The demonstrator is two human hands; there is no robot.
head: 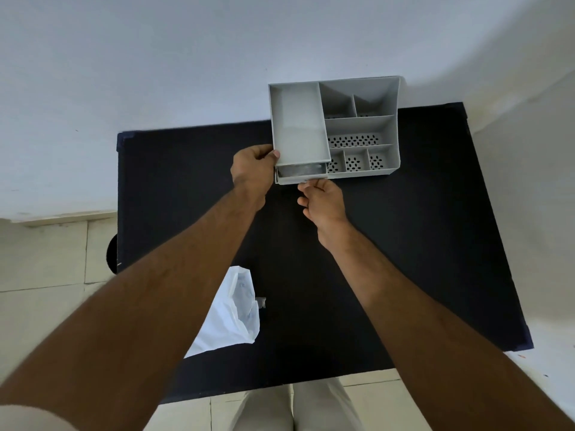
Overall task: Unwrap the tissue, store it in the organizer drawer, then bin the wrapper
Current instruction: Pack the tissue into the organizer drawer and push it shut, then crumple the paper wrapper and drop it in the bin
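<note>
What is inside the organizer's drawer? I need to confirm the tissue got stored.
The drawer is barely open under the organizer. Something pale grey shows in the gap, possibly the tissue; the rest is covered by the tray above.

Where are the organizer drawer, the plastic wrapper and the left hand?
organizer drawer point(301, 175): head view, its front edge.
plastic wrapper point(230, 318): head view, the middle of the sheet.
left hand point(253, 169): head view, the back of the hand.

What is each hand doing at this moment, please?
Left hand: gripping the organizer's left side.
Right hand: pinching the drawer front.
</note>
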